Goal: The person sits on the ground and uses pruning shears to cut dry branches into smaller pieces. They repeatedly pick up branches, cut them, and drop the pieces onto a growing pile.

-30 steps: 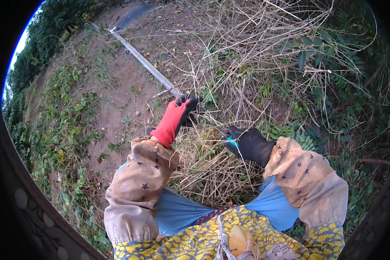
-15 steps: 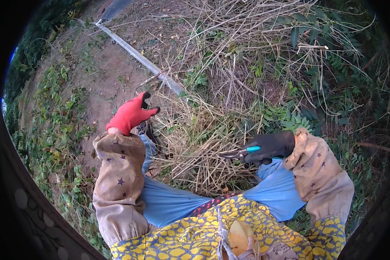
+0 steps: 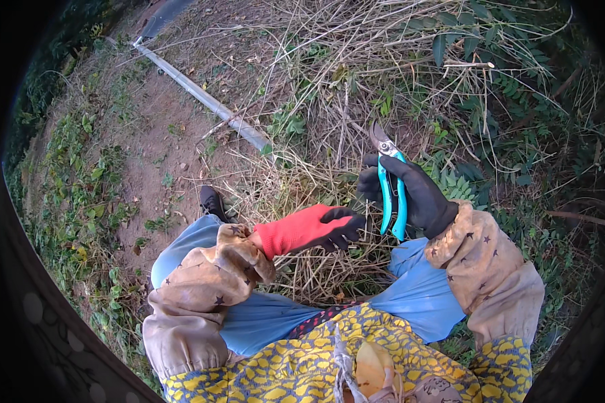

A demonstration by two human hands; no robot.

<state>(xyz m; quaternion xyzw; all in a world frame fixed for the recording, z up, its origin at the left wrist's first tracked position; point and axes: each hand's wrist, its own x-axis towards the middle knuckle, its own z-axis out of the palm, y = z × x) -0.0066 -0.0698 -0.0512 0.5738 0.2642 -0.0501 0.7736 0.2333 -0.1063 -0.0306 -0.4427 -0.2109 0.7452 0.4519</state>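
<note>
My right hand, in a dark glove, is closed round pruning shears with turquoise handles. The metal blades point up and away from me, and the handles stand apart. To the left of the shears, my left hand reaches across in a red glove with black fingers. Its fingers are stretched and a little bent, with nothing seen in them. Beneath both hands lies a heap of dry stalks between my knees; the left hand covers part of it.
A long pale pole lies slantwise on bare soil at the far left. Cut dry stems are piled ahead. Leafy plants grow along the left, and green shrubs on the right. A dark shoe shows beside my left knee.
My left hand has swung right and nearer, over the stalks. My right hand has raised the shears, turning the blades from pointing left to pointing away from me.
</note>
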